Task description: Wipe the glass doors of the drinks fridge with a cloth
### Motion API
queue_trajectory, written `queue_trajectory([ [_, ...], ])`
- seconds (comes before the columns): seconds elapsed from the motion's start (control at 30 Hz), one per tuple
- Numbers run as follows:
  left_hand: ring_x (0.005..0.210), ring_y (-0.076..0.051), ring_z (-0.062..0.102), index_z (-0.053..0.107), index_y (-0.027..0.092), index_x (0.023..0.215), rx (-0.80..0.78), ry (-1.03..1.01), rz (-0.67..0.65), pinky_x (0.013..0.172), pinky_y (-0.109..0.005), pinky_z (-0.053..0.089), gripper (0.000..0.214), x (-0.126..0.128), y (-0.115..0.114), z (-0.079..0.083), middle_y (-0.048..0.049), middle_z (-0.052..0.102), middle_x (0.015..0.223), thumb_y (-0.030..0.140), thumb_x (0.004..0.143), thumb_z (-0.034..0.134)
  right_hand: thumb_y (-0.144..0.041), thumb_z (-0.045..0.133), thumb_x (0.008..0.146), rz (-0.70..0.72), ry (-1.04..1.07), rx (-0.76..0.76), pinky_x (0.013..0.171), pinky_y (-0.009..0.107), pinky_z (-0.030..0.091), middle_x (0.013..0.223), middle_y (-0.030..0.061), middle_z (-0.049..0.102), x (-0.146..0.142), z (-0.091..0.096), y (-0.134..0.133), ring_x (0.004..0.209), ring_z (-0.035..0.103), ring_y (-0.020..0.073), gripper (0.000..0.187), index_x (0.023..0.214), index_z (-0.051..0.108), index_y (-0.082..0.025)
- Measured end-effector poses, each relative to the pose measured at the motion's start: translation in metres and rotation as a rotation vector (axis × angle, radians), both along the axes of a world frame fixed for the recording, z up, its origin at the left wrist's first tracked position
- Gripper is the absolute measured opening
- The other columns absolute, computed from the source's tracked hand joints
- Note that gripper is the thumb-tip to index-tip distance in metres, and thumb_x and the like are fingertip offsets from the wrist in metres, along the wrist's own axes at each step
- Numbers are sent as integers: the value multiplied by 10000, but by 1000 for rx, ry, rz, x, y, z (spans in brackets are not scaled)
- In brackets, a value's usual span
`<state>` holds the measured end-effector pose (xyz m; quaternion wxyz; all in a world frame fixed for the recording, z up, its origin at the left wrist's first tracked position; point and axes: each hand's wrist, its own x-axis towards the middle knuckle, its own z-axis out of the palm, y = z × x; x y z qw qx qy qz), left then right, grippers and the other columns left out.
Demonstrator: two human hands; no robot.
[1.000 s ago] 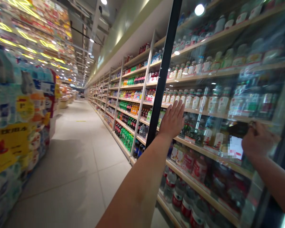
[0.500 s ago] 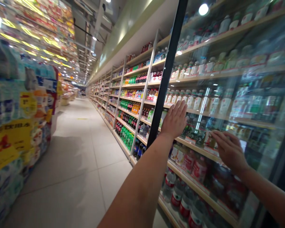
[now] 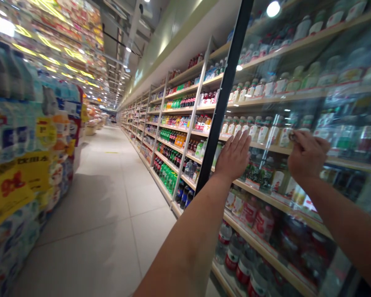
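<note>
A tall glass door (image 3: 297, 53) with a black frame (image 3: 225, 95) stands in front of drink shelves. My left hand (image 3: 234, 159) lies against the glass beside the frame, its fingers stretched out. To its right and slightly higher, my right hand (image 3: 309, 156) is closed in a pinch near the glass. A small round thing (image 3: 292, 136) shows at its fingertips, too small and blurred to name. Behind the glass, several bottles with white labels (image 3: 262, 134) line the shelf level with my hands. Pink-labelled bottles (image 3: 264, 222) stand on a shelf below.
Open shelves (image 3: 173, 138) of bottled drinks run along the right side of the aisle into the distance. A tiled floor (image 3: 111, 206) lies to my left. Stacked packs of bottles (image 3: 6, 123) with yellow price signs (image 3: 10, 189) border the aisle's left side.
My right hand has risen from lower on the glass, and its extended fingers have closed into a pinch. My left hand stays flat by the frame. The view has shifted slightly left.
</note>
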<state>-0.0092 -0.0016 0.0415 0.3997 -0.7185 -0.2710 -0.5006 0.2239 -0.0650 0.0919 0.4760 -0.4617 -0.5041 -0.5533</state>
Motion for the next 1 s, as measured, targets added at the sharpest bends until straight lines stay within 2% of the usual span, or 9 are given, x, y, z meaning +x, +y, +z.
queue_trajectory([
  [0.2,1565,-268,175,291,60,1586,4,-4,-4,1298,-423,173,598,0,-1,0,-115,226,1683,338,1059,340,-278,399,1012,40,-76,20,1054,434,400,1225,118,721,-5,-12,-4,1127,618,226,371,1188,710,-178],
  [0.27,1563,-272,185,304,59,1581,10,-8,-5,1296,-423,179,590,0,-1,0,-117,240,1678,337,1062,340,-259,420,999,56,-89,13,1044,420,407,1201,100,732,-6,-1,-5,1106,633,212,345,1156,720,-192],
  [0.43,1562,-272,185,303,52,1581,5,-5,-33,1294,-430,186,584,0,1,1,-127,248,1673,316,1061,343,-138,388,955,53,94,23,1019,434,375,1154,118,737,-19,57,9,1025,617,200,391,1136,735,-124],
  [0.5,1562,-276,186,303,43,1577,-6,-5,-65,1292,-439,188,585,0,2,1,-138,252,1670,309,1059,352,-126,323,973,26,117,34,1017,433,372,1167,128,722,-27,64,15,1036,596,194,440,1172,715,-105],
  [0.53,1562,-279,185,309,38,1574,-12,-9,-85,1291,-443,189,582,-1,2,2,-143,254,1668,302,1057,356,-116,307,980,47,110,41,1025,451,370,1181,130,715,-32,60,17,1046,586,204,450,1187,705,-107],
  [0.63,1566,-283,164,308,40,1573,-34,-20,-149,1285,-472,195,582,-1,3,4,-156,246,1667,281,1047,370,-98,339,983,111,5,57,1060,473,386,1252,78,702,-46,26,19,1123,566,233,448,1239,693,-195],
  [0.73,1566,-284,161,300,57,1579,-34,-30,-201,1277,-503,205,592,-1,4,6,-162,253,1663,284,1040,388,-112,369,997,112,-38,-23,1114,450,392,1307,31,687,-54,-24,14,1205,539,235,451,1290,683,-249],
  [0.83,1563,-287,179,306,68,1579,-21,-37,-216,1271,-508,217,600,0,4,8,-162,275,1656,279,1029,417,-141,407,1002,86,-22,-124,1116,440,408,1330,27,677,-53,-66,7,1210,532,246,427,1291,697,-261],
  [1.0,1553,-299,213,344,54,1559,0,-44,-189,1262,-507,240,584,1,7,10,-176,306,1641,276,1026,431,-143,441,991,139,-70,-239,1142,452,416,1348,3,674,-42,-109,-1,1258,519,243,451,1352,662,-299],
])
